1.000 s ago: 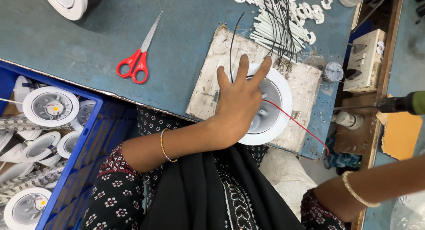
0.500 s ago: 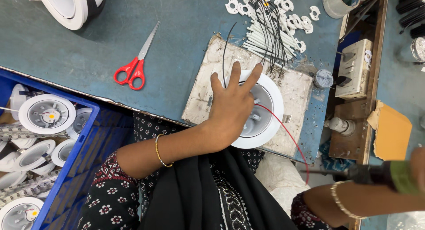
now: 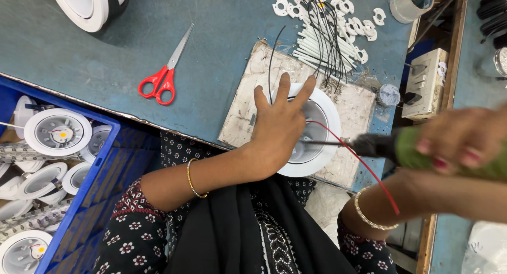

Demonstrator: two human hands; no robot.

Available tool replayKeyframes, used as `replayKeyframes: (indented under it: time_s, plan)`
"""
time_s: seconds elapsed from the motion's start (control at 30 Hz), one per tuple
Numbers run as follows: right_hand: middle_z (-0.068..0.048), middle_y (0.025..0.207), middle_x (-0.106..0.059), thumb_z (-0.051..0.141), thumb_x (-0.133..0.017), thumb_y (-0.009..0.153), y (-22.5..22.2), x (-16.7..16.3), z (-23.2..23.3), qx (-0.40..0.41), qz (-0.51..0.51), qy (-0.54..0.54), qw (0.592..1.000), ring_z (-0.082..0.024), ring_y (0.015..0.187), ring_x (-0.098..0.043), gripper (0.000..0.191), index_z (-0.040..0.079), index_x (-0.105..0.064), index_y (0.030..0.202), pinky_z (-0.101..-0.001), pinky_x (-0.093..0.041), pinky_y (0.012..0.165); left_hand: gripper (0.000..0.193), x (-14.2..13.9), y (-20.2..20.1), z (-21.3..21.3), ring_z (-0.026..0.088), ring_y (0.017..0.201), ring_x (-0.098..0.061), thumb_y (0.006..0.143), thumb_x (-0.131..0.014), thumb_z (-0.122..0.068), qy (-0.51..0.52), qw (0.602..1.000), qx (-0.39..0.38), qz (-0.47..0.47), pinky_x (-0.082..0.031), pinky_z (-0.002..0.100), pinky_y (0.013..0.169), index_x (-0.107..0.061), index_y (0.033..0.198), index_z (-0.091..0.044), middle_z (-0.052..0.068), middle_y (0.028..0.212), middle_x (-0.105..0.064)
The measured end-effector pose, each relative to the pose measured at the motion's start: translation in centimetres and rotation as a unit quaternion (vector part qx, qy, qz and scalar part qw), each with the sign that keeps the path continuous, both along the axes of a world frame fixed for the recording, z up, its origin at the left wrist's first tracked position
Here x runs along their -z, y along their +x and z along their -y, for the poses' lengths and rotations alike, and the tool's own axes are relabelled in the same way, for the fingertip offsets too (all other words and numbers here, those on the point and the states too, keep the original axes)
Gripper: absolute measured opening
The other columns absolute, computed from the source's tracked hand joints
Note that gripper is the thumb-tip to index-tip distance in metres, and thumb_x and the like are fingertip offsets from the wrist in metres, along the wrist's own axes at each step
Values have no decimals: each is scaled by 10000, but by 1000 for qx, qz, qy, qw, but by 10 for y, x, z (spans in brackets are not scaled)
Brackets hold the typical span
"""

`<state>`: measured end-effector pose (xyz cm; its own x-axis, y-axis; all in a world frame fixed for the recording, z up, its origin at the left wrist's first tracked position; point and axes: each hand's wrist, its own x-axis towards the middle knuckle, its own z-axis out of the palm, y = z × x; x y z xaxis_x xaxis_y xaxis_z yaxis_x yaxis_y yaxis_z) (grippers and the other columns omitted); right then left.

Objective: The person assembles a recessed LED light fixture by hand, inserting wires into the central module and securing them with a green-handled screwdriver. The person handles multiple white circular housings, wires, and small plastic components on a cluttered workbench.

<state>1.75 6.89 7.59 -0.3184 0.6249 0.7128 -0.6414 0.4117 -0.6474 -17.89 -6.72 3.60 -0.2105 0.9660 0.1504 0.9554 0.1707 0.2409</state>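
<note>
Here the white round light housing (image 3: 317, 142) lies open side up on a scuffed pale board (image 3: 248, 94) at the near edge of the blue-grey table (image 3: 105, 57), in its right half. The left hand (image 3: 282, 129) lies flat and open on the housing's left part, fingers spread and pointing away toward the far edge, the forearm coming in from the near side with a thin gold bangle (image 3: 191, 178) at the wrist. A red wire (image 3: 364, 166) runs out of the housing toward the near right, and a black wire (image 3: 272, 63) rises from it toward the far edge.

The right hand (image 3: 459, 142) is curled tight around the green grip of a powered screwdriver (image 3: 401, 147). The tool's long axis lies almost level, side to side, its thin bit pointing left into the bowl of the housing, just beside the left fingers. A bracelet (image 3: 367, 213) sits on the right wrist.

Red-handled scissors (image 3: 163, 76) lie closed left of the board, blades toward the far right. Beyond the board sits a heap of white sleeves, black wires and small white clips (image 3: 327, 26). A white switch box (image 3: 425, 84) stands at the table's right edge. A blue crate (image 3: 100, 189) off the near left corner holds many white round lamps (image 3: 57, 132), faces up.
</note>
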Motion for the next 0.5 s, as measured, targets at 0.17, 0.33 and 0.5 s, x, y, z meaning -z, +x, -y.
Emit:
replayKeyframes:
  time_s: [0.17, 0.33, 0.5]
  plan:
    - [-121, 652, -497, 860, -296, 895, -38, 7, -9, -89, 10, -39, 995, -215, 474, -510, 928, -22, -543, 1046, -358, -449, 483, 177, 0, -3, -1, 436, 1430, -285, 634, -807, -198, -6, 1000, -1, -28, -367, 723, 962, -782, 780, -102, 102, 1598, -266]
    - [-151, 653, -458, 1011, -164, 669, -42, 14, -14, -105, 31, -93, 990, -234, 493, -471, 1211, -62, -536, 1092, -388, -433, 503, 167, 3, -5, -6, 434, 1432, -271, 648, -800, -210, -11, 1000, -4, -18, -358, 733, 973, -785, 780, -109, 97, 1598, -252]
    - [-158, 670, -447, 1013, -193, 679, -43, 22, -16, -124, 32, -130, 983, -247, 526, -447, 1201, -68, -532, 1077, -396, -409, 534, 129, 5, -6, -7, 429, 1435, -279, 681, -781, -193, 8, 1000, -9, -10, -359, 736, 977, -787, 778, -108, 87, 1600, -261]
